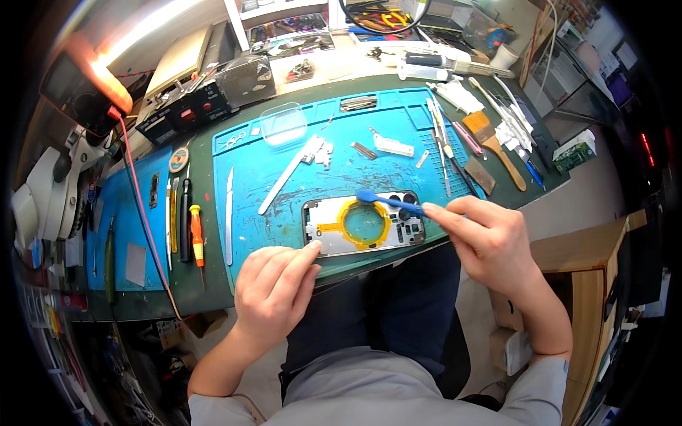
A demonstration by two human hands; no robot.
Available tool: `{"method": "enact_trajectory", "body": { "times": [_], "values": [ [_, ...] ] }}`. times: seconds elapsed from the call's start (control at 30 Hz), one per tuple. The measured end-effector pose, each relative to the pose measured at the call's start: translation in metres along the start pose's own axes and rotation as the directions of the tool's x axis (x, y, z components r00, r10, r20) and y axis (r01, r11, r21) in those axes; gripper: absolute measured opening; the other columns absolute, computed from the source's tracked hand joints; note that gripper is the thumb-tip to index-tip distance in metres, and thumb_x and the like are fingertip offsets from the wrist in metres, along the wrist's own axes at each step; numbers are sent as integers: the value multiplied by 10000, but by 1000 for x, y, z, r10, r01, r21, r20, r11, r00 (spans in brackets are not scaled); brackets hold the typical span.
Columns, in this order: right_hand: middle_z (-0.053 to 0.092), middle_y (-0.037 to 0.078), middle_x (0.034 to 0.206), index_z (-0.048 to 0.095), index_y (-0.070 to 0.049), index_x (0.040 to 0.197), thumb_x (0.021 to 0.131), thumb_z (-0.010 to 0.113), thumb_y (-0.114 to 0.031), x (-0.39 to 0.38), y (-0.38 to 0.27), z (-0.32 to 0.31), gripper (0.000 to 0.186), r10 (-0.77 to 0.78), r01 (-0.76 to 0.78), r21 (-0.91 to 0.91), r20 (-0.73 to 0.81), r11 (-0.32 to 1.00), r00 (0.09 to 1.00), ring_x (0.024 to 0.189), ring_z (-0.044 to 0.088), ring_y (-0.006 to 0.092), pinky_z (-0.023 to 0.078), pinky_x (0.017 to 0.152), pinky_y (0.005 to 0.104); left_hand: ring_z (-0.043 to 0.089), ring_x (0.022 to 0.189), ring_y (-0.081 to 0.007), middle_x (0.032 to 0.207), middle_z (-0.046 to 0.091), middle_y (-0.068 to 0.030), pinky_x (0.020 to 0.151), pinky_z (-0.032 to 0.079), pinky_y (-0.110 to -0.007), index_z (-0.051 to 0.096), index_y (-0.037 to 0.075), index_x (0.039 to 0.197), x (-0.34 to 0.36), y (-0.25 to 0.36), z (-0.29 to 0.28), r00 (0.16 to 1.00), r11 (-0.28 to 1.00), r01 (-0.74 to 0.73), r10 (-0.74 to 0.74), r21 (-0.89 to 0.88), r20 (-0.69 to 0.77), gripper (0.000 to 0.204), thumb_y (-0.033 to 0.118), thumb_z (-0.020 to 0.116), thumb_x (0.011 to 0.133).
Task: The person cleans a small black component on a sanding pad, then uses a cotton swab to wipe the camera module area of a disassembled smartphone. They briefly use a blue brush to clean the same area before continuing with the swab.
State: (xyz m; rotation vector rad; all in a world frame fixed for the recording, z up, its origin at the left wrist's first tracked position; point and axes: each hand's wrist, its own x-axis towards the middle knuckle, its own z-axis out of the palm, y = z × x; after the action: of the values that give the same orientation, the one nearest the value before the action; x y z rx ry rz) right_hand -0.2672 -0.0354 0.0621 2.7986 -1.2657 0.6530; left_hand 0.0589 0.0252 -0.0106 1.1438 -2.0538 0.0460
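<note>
An opened smartphone lies on the blue work mat, its camera end to the right. A yellow ring-shaped coil with a strip to the left sits on its silver inside. My left hand has its fingers curled, with the fingertips gripping the phone's near left edge. Between the thumb and fingers of my right hand is a blue plastic pry tool. Its rounded tip is over the far edge of the coil; whether it touches cannot be made out. The tool's shaft passes over the round black camera lenses.
Left of the phone lie a scalpel and an orange screwdriver. Metal strips and a clear plastic box lie beyond it. A wide brush and several tweezers are at right. An orange multimeter stands far left.
</note>
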Motion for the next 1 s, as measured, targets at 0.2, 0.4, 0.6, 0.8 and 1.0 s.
{"method": "enact_trajectory", "body": {
  "times": [0.2,0.4,0.6,0.8,1.0],
  "values": [
    [741,60,959,810,-116,1284,889,756,27,-29,21,-25,423,153,-152,23,-68,988,986,786,739,248,571,650,352,706,931,-260,1001,737,-77,863,564,-407,762,29,1275,-3,1,3,999,999,-10,12,47,-32,415,14,834,867],
    [730,53,968,812,-146,1283,875,761,24,-42,22,-24,446,215,-218,-41,-71,975,974,789,734,254,568,656,359,706,929,-266,1008,741,-81,887,554,-412,755,19,1282,-4,1,1,1000,999,5,-5,31,-27,419,1,823,869],
    [736,48,975,811,-136,1282,866,767,25,-55,21,-12,449,158,-165,-55,-105,985,982,783,738,247,571,653,350,685,1090,-312,1194,724,-136,970,528,-443,704,8,1376,11,13,-1,997,996,71,-72,50,30,522,63,848,877],
    [730,43,979,807,-127,1288,864,756,15,-44,22,-2,450,129,-132,-23,-125,991,984,797,743,245,578,655,364,583,1372,-386,1439,659,-189,1164,449,-498,568,20,1544,49,15,7,977,996,84,-80,-12,198,780,231,901,870],
    [718,57,967,805,-129,1281,878,748,25,-52,19,-5,435,162,-164,3,-154,987,975,781,730,263,572,654,371,554,1423,-384,1489,643,-175,1206,432,-495,510,31,1600,54,7,13,938,991,122,-96,-59,333,920,233,943,814]
  ]
}}
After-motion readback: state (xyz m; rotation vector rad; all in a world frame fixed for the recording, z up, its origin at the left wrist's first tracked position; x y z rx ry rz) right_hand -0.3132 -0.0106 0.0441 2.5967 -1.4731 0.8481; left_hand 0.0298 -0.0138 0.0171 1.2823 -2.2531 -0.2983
